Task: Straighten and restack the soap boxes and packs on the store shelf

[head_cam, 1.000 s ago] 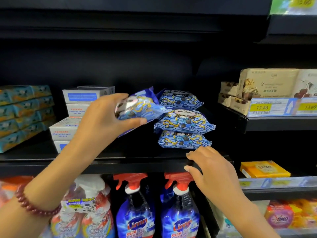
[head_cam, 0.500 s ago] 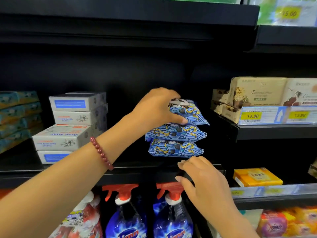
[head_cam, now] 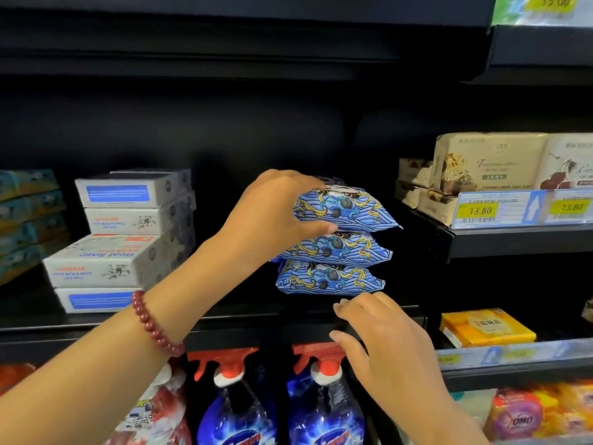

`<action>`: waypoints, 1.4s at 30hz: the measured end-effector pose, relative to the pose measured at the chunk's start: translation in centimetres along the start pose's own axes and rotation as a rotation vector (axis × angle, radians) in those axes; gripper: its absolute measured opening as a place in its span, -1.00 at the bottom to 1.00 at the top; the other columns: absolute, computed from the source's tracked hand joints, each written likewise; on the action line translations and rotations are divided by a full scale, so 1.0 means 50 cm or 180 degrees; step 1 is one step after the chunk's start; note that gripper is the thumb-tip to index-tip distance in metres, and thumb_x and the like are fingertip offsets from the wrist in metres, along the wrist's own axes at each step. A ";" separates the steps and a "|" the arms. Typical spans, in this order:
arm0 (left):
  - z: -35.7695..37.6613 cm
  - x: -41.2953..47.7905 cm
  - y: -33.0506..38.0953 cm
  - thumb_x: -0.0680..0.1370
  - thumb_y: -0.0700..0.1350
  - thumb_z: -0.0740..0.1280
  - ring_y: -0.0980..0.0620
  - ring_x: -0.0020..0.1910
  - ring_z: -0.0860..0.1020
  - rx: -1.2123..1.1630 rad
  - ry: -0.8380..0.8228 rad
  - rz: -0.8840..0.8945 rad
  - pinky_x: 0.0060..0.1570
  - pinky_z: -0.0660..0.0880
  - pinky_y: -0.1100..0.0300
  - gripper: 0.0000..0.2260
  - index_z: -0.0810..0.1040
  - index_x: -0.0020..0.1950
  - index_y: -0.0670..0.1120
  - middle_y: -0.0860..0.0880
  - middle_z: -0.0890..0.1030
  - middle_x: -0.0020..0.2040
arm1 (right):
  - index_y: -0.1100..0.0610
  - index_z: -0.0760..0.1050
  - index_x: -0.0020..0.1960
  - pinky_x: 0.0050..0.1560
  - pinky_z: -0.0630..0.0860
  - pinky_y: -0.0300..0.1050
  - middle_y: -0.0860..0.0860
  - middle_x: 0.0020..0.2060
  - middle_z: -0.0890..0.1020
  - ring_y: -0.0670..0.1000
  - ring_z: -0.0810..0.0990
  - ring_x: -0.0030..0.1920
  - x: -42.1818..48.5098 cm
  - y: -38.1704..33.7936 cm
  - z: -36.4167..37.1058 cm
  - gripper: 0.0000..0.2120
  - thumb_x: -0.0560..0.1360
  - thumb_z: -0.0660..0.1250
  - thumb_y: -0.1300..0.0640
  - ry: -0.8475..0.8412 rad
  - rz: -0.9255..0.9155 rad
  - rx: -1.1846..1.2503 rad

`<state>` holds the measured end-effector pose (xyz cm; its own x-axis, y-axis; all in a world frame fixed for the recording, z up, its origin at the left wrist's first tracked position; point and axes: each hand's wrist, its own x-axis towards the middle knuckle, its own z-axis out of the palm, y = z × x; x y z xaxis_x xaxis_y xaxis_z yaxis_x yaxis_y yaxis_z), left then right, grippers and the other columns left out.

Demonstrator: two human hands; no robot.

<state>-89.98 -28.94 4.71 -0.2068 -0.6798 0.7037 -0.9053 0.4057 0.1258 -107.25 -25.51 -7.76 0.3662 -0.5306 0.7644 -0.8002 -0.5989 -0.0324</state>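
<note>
Three blue patterned soap packs are stacked on the black shelf (head_cam: 224, 319) in the middle. My left hand (head_cam: 272, 213) grips the top pack (head_cam: 349, 208) at its left end, thumb under it and fingers over it. The middle pack (head_cam: 340, 248) and the bottom pack (head_cam: 330, 279) lie beneath it. My right hand (head_cam: 382, 335) rests on the shelf's front edge just below the stack, fingers relaxed and holding nothing. To the left stands an uneven stack of white goat soap boxes (head_cam: 128, 239), one box turned askew.
Teal packs (head_cam: 29, 220) are stacked at the far left. Beige boxes (head_cam: 487, 165) sit on a higher shelf to the right, behind 13.80 price tags. A yellow pack (head_cam: 484, 327) lies lower right. Spray bottles (head_cam: 321, 396) stand on the shelf below.
My left hand carried the blue pack rightward from in front of the white boxes and set it on top of the stack, still gripping it. My right hand stayed at the shelf edge.
</note>
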 end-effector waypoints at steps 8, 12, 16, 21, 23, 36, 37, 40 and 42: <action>-0.003 -0.009 -0.007 0.37 0.17 0.45 0.17 0.02 0.49 -0.0310 0.0045 0.0028 -0.08 0.36 0.40 -0.51 0.55 0.24 0.02 0.14 0.57 0.04 | 0.06 0.64 -0.04 -0.21 0.52 -0.34 -0.14 -0.16 0.63 -0.10 0.62 -0.10 -0.007 0.007 -0.004 -0.67 0.23 0.58 0.04 -0.0225 0.0086 0.0197; 0.003 -0.060 -0.030 0.29 0.37 0.38 0.33 0.18 0.40 -0.1082 0.0376 -0.0290 0.13 0.34 0.39 -0.32 0.38 0.35 0.19 0.33 0.45 0.17 | 0.12 0.63 0.01 0.01 0.44 -0.29 -0.08 -0.07 0.63 -0.05 0.58 -0.01 -0.006 0.026 -0.019 -0.76 0.37 0.48 0.09 0.0223 0.0404 0.0815; 0.034 -0.130 -0.071 0.15 0.46 0.39 0.28 0.31 0.36 -0.1625 0.0254 -0.1108 0.24 0.37 0.26 -0.04 0.30 0.45 0.08 0.21 0.40 0.36 | 0.16 0.60 0.00 -0.02 0.39 -0.22 0.01 -0.09 0.63 0.06 0.58 -0.04 0.018 0.035 -0.046 -0.74 0.40 0.44 0.02 0.0665 0.0829 0.0407; 0.060 -0.144 -0.089 0.10 0.50 0.36 0.25 0.36 0.32 -0.1399 -0.0848 -0.1306 0.33 0.34 0.15 -0.02 0.34 0.44 0.09 0.18 0.40 0.39 | 0.08 0.45 0.32 0.06 0.44 -0.10 -0.01 0.11 0.61 0.03 0.53 0.15 0.044 0.031 -0.034 -0.49 0.46 0.30 -0.16 -0.0334 0.1368 -0.0092; 0.064 -0.132 -0.089 0.09 0.43 0.39 0.46 0.20 0.40 -0.1580 -0.1107 -0.1279 0.15 0.36 0.39 -0.33 0.48 0.19 0.35 0.42 0.51 0.16 | 0.09 0.45 0.32 0.09 0.43 -0.12 -0.01 0.14 0.60 0.02 0.52 0.18 0.045 0.029 -0.024 -0.53 0.49 0.30 -0.11 -0.0303 0.1315 -0.0007; 0.053 -0.119 -0.088 0.09 0.38 0.48 0.48 0.13 0.41 -0.1781 -0.1435 -0.1263 0.12 0.28 0.39 -0.36 0.49 0.13 0.29 0.39 0.49 0.14 | 0.25 0.63 -0.01 -0.18 0.56 0.03 0.13 -0.17 0.68 0.19 0.63 -0.13 0.055 0.037 -0.003 -0.79 0.38 0.48 0.21 0.0208 0.1025 0.0156; 0.046 -0.131 -0.092 0.09 0.42 0.43 0.34 0.28 0.38 -0.1515 -0.1395 -0.1236 0.23 0.25 0.33 -0.21 0.43 0.28 0.23 0.31 0.44 0.28 | 0.26 0.64 -0.03 -0.21 0.57 0.04 0.13 -0.20 0.68 0.19 0.63 -0.16 0.055 0.037 -0.003 -0.80 0.37 0.49 0.21 0.0244 0.1008 0.0144; 0.025 -0.182 -0.102 0.07 0.47 0.24 0.16 0.45 0.23 -0.0644 -0.1174 -0.1119 0.29 0.13 0.36 0.09 0.19 0.51 -0.01 0.13 0.27 0.47 | 0.27 0.64 -0.08 -0.26 0.58 0.03 0.13 -0.24 0.67 0.20 0.63 -0.20 0.056 0.035 -0.001 -0.82 0.36 0.51 0.22 0.0312 0.0985 0.0052; 0.013 -0.212 -0.101 0.10 0.51 0.14 0.19 0.44 0.24 -0.0388 -0.1128 -0.1047 0.30 0.14 0.36 0.05 0.24 0.49 0.00 0.13 0.28 0.47 | 0.27 0.63 -0.09 -0.27 0.57 0.02 0.14 -0.25 0.67 0.20 0.62 -0.20 0.057 0.034 0.001 -0.82 0.36 0.51 0.20 0.0313 0.0988 0.0002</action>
<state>-83.43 -24.19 -3.86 -0.0500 -0.9411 0.3345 -0.8983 0.1888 0.3969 -107.53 -28.04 -5.68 0.0572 -0.6274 0.7766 -0.8662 -0.4179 -0.2739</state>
